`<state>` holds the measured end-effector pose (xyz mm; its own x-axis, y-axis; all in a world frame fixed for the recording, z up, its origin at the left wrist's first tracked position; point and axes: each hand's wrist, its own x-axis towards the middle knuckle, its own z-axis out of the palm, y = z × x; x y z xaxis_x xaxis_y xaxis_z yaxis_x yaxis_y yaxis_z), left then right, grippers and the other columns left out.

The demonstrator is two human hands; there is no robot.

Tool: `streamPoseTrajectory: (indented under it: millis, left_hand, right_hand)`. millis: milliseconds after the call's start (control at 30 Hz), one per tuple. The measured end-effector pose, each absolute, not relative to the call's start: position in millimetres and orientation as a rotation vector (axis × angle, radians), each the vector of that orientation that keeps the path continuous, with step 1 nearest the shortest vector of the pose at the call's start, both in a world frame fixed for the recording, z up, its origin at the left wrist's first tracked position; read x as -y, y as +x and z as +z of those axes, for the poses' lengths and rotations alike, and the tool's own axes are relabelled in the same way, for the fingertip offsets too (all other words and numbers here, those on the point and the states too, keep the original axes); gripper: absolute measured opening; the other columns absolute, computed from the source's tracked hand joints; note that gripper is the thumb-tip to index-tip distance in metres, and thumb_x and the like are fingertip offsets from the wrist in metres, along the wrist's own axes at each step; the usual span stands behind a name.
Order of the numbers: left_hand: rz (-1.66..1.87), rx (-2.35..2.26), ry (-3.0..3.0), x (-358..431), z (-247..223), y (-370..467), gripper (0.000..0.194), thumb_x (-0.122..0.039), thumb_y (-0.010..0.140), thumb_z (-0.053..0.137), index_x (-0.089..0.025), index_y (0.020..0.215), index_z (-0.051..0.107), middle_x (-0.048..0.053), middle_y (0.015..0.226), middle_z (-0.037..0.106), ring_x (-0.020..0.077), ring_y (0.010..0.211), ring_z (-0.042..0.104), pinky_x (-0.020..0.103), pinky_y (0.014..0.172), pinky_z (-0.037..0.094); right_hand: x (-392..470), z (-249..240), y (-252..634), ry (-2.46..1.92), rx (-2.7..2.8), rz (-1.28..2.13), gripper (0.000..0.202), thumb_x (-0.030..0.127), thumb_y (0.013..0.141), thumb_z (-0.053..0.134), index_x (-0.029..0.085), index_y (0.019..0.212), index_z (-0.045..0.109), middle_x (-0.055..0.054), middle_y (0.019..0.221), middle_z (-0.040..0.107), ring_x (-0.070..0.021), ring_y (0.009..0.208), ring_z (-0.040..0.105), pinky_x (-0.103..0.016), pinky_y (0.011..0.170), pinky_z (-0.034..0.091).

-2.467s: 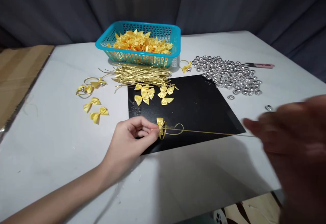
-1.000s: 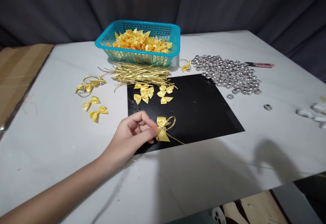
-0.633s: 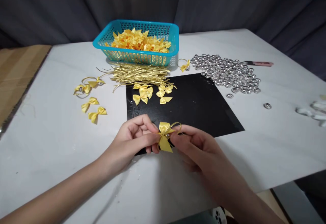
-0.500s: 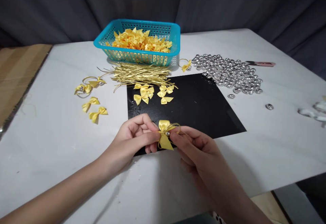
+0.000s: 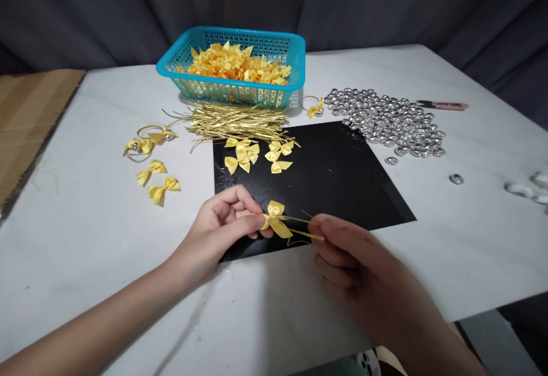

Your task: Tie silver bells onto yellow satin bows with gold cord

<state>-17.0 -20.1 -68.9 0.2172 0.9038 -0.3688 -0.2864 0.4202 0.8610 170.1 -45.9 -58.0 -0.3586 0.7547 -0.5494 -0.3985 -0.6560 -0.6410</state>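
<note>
Between the thumb and fingers of my left hand [image 5: 233, 216] is a yellow ribbon bow [image 5: 276, 211], held over the black mat [image 5: 342, 182]. Gold cord [image 5: 302, 232] stretches from the bow to my right hand [image 5: 351, 250], whose thumb and index finger are pinched on it. A thin end of cord pokes up beside the right fingertips. The silver bell at the bow's middle cannot be made out now. Several loose yellow bows [image 5: 242, 153] lie on the mat's far left part, just beyond my hands.
A blue basket [image 5: 231, 85] full of yellow bows stands at the back. Before it lies a bundle of gold cords [image 5: 237, 122]. Silver bells [image 5: 389, 122] are heaped at right, near pink-handled cutters [image 5: 443, 105]. Bows with cord loops [image 5: 141, 146] and plain bows [image 5: 165, 189] lie at left.
My right hand has moved right, away from the bow, drawing the gold cord out straight. My left hand keeps its pinch on the bow, which has turned slightly.
</note>
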Motion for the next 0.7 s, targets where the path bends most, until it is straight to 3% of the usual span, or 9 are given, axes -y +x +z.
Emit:
streamPoseTrajectory:
  millis: [133, 233, 333, 467, 600, 700]
  left_hand:
    - [0.97, -1.026, 0.728, 21.2, -70.4, -16.8, 0.015, -0.012, 0.071, 0.073, -0.017, 0.063, 0.061, -0.006, 0.059, 0.067, 0.0034, 0.052, 0.059, 0.01, 0.054, 0.047]
    - [0.979, -1.007, 0.737, 20.8, -70.7, -17.1, 0.015, -0.014, 0.073, 0.073, -0.017, 0.064, 0.061, -0.006, 0.059, 0.068, 0.0036, 0.053, 0.06, 0.009, 0.053, 0.047]
    - [0.97, -0.983, 0.756, 20.3, -70.5, -17.4, 0.014, -0.016, 0.075, 0.072, -0.018, 0.065, 0.061, -0.005, 0.06, 0.07, 0.0047, 0.055, 0.063, 0.01, 0.054, 0.047]
    - [0.946, -0.981, 0.775, 21.2, -71.2, -17.2, 0.014, -0.018, 0.076, 0.072, -0.018, 0.068, 0.061, -0.005, 0.058, 0.07, 0.0044, 0.055, 0.062, 0.009, 0.055, 0.046]
    - [0.95, -0.973, 0.785, 22.7, -72.2, -15.5, 0.016, -0.017, 0.075, 0.073, -0.017, 0.067, 0.06, -0.007, 0.057, 0.066, 0.0036, 0.052, 0.059, 0.01, 0.054, 0.045]
    - [0.947, -0.97, 0.782, 22.8, -72.8, -15.1, 0.015, -0.014, 0.074, 0.073, -0.017, 0.066, 0.06, -0.007, 0.056, 0.064, 0.0024, 0.049, 0.056, 0.009, 0.051, 0.043]
  right_hand:
    - [45.1, -58.5, 164.9, -1.32, 0.744, 1.808, 0.033, 0.046, 0.079, 0.064, 0.019, 0.079, 0.045, 0.008, 0.053, 0.017, -0.0033, 0.044, 0.012, -0.015, 0.038, 0.013]
    - [48.1, -56.1, 156.0, -1.547, 0.954, 1.373, 0.03, 0.039, 0.079, 0.065, 0.022, 0.096, 0.047, 0.009, 0.053, 0.022, -0.004, 0.046, 0.017, -0.015, 0.041, 0.015]
    - [53.3, -52.9, 147.5, -1.609, 1.012, 1.057, 0.025, 0.031, 0.077, 0.066, 0.021, 0.091, 0.048, 0.009, 0.054, 0.021, -0.0039, 0.047, 0.018, -0.016, 0.044, 0.017]
    - [54.8, -52.5, 141.0, -1.53, 1.2, 1.224, 0.02, 0.034, 0.074, 0.065, 0.015, 0.073, 0.058, 0.008, 0.049, 0.02, -0.0036, 0.044, 0.017, -0.018, 0.04, 0.013]
    - [47.7, -52.4, 140.6, -1.487, 1.16, 1.327, 0.018, 0.03, 0.074, 0.063, 0.013, 0.07, 0.061, 0.007, 0.049, 0.022, -0.0035, 0.044, 0.022, -0.017, 0.04, 0.016]
    - [40.1, -51.3, 145.2, -1.396, 1.035, 1.616, 0.022, 0.035, 0.076, 0.063, 0.014, 0.072, 0.061, 0.007, 0.048, 0.023, -0.0029, 0.043, 0.019, -0.016, 0.038, 0.016]
